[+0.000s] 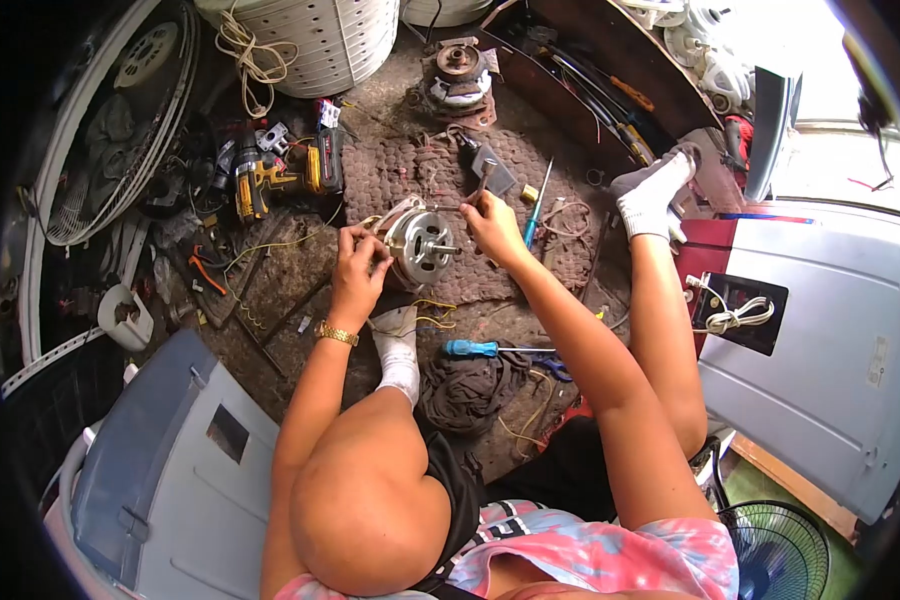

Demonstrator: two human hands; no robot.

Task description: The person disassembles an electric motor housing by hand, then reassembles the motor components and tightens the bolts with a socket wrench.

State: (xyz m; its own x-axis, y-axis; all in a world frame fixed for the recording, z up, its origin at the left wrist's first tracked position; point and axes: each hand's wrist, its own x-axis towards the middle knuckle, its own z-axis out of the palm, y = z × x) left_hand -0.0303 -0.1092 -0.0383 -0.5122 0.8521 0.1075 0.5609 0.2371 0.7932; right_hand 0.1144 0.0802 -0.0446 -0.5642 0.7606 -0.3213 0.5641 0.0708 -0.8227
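Observation:
A round silver electric motor [419, 248] with a protruding shaft and slotted end cover sits on the woven mat [560, 262]. My left hand [358, 272] is at the motor's left edge, fingers closed near pale wires; what they pinch is too small to make out. On the other side, my right hand [494, 228] is closed around a slim metal tool [444, 208], whose thin rod points left at the motor's top. A brown part sticks up above that hand; its kind is unclear. Right of the hand lies a teal-handled screwdriver [534, 222].
A yellow cordless drill [262, 185] lies at the left, near orange-handled pliers [206, 272]. A rusty pulley assembly [458, 80] stands behind the mat. Nearer me are a blue screwdriver [472, 348] and dark cloth [470, 390]. Grey machine casings [820, 350] flank both sides.

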